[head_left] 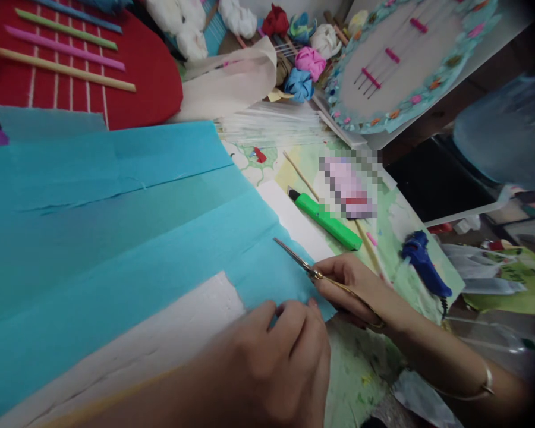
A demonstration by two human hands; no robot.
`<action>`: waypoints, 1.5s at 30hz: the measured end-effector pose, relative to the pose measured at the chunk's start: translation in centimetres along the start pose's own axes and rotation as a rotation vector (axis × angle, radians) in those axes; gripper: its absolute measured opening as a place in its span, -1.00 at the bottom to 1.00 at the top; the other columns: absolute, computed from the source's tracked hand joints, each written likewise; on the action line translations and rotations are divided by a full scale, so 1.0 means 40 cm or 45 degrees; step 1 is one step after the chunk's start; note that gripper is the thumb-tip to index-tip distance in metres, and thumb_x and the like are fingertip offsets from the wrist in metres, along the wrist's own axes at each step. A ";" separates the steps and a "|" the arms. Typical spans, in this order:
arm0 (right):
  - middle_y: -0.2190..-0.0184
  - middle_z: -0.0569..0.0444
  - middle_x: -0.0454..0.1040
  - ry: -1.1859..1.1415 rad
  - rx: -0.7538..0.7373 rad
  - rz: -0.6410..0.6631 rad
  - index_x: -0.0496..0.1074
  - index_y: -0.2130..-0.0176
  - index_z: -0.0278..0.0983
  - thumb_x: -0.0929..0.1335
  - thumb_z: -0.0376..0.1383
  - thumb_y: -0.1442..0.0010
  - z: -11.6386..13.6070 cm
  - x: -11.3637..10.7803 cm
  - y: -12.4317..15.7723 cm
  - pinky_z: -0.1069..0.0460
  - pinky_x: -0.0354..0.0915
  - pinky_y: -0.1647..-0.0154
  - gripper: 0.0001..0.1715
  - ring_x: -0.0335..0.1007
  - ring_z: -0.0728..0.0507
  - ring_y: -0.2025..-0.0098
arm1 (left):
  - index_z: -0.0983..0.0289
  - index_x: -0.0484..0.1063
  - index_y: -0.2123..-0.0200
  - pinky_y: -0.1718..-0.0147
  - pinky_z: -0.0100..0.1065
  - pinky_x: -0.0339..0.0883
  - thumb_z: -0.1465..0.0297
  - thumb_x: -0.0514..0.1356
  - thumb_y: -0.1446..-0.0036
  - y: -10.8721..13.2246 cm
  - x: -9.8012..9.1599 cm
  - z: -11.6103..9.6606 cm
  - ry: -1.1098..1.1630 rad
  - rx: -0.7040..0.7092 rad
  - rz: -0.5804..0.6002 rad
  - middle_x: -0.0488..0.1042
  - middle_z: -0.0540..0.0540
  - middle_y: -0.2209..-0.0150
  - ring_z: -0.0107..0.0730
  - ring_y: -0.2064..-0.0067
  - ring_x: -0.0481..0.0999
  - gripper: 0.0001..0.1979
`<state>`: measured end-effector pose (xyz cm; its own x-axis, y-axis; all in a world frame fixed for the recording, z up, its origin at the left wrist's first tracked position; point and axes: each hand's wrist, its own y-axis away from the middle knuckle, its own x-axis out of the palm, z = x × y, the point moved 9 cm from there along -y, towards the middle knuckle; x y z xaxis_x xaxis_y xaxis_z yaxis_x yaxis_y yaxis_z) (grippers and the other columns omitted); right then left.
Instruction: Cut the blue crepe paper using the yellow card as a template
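My right hand (361, 291) grips a pair of scissors (314, 272) with golden handles. Their blades point up and left over a large sheet of blue paper (160, 238), looking nearly closed. At the sheet's near right corner, my left hand (285, 351) has its fingers curled together on the paper's edge. The left fingertips are partly hidden. Under the paper, a thick white board (196, 309) shows on the near side and a white sheet (289, 214) at the right.
Beyond my right hand lie a green utility knife (325, 221), a thin stick (301, 175) and a blue glue gun (423, 261). At the back are a red board (156, 83) with coloured sticks, paper flowers (310, 62) and a flower-rimmed disc (383, 71). Skin, perhaps fingers, shows at the far left edge.
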<state>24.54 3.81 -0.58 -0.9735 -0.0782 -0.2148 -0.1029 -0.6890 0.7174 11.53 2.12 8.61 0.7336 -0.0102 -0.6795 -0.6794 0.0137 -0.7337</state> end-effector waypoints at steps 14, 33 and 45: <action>0.82 0.32 0.05 0.026 0.023 0.053 0.11 0.64 -0.23 0.35 -0.19 0.03 -0.001 0.001 0.004 0.19 -0.23 0.82 -0.64 -0.13 0.15 0.82 | 0.50 0.52 0.29 0.64 -0.32 0.29 0.53 0.17 -0.11 0.007 -0.001 -0.004 -0.056 0.025 -0.011 0.57 0.34 0.29 -0.17 0.40 0.53 -0.85; 0.84 0.29 0.10 0.058 -0.017 0.068 0.13 0.64 -0.23 0.34 -0.20 -0.05 0.019 0.004 -0.012 0.18 -0.20 0.84 -0.63 -0.10 0.13 0.83 | 0.48 0.53 0.29 0.63 -0.30 0.36 0.47 0.22 -0.10 0.008 0.001 -0.002 -0.005 0.013 0.025 0.59 0.33 0.27 -0.16 0.39 0.55 -0.83; 0.86 0.29 0.11 0.030 -0.036 0.094 0.16 0.64 -0.24 0.36 -0.19 -0.05 0.020 0.008 -0.018 0.20 -0.20 0.85 -0.62 -0.09 0.13 0.84 | 0.48 0.53 0.30 0.63 -0.32 0.36 0.47 0.19 -0.13 0.004 -0.003 0.001 -0.015 0.033 0.013 0.59 0.33 0.29 -0.20 0.40 0.54 -0.83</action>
<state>24.13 4.84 -0.64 -0.9732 -0.1458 -0.1778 -0.0252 -0.7010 0.7127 11.33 2.17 8.57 0.7271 0.0015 -0.6866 -0.6861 0.0398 -0.7264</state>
